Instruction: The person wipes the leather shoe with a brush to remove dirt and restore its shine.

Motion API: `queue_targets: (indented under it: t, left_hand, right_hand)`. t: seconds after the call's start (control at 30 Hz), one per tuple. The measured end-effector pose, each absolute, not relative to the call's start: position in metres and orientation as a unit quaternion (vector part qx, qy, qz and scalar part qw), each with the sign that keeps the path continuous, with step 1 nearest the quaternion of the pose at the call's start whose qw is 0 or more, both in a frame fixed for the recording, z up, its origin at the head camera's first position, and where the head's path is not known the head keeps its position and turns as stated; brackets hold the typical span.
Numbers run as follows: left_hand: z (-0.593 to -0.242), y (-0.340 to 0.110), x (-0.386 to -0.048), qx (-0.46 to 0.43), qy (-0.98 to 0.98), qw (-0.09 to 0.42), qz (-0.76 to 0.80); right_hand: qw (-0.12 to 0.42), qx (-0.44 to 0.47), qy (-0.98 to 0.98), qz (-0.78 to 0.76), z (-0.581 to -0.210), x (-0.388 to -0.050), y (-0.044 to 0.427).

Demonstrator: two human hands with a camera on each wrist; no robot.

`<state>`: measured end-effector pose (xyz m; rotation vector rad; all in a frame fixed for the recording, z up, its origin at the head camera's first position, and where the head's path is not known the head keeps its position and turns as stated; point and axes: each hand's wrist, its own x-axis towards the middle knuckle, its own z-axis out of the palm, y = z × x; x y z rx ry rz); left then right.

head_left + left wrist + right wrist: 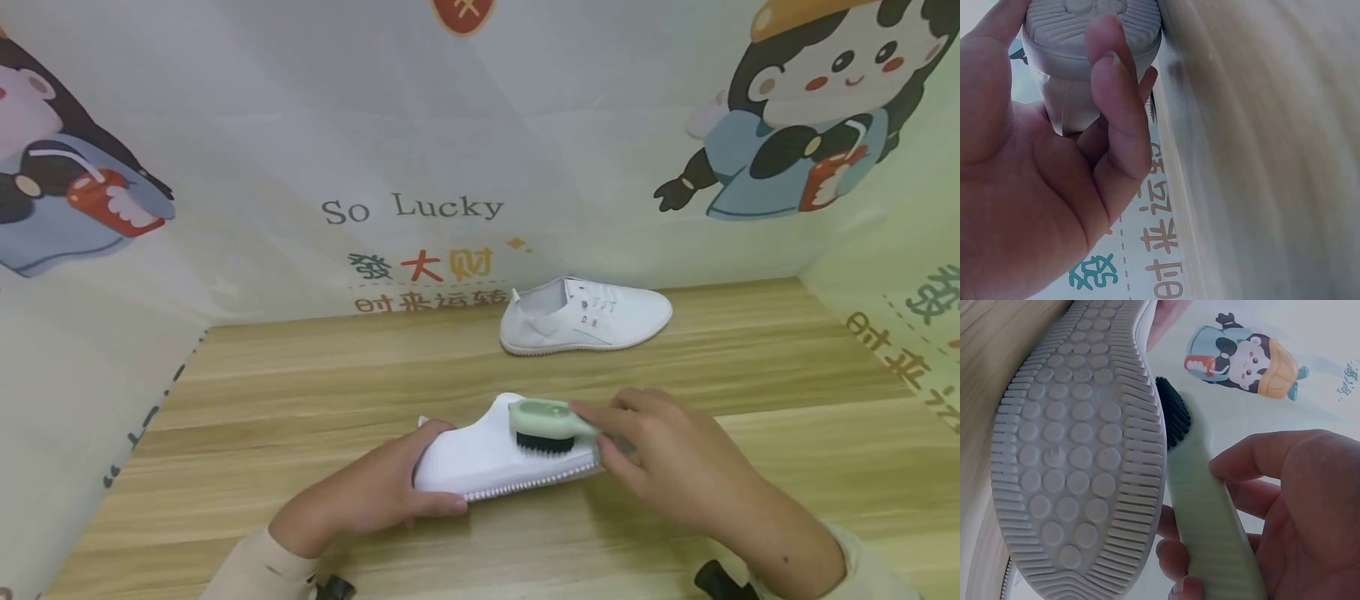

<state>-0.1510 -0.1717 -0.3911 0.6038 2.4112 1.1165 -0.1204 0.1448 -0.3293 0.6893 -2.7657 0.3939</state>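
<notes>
A white shoe [480, 460] is held by its heel end in my left hand [378, 483], tipped so its side faces up. In the left wrist view the fingers [1119, 106] curl around the heel [1063, 56]. My right hand [667, 458] grips the handle of a pale green brush [543, 418]. Its dark bristles [545, 443] are against the shoe's side toward the toe. From the right wrist, the dotted sole [1079, 450] faces the camera, and the green handle [1213, 531] lies between thumb and fingers.
A second white shoe [588, 317] with laces stands upright at the back of the wood-grain table [337, 358]. Behind it rises a printed cloth backdrop [450, 133], which also flanks both sides. Dark wrist mounts [723, 579] show at the bottom edge.
</notes>
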Motion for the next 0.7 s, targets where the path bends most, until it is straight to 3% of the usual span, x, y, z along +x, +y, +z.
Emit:
queue_targets:
  t: [0.7]
  left_hand:
    - [-0.387,-0.171,-0.149,0.206,0.865,0.213,0.404]
  right_hand:
    - [0.129,0.207,-0.962,0.125,-0.317,-0.123,0.156]
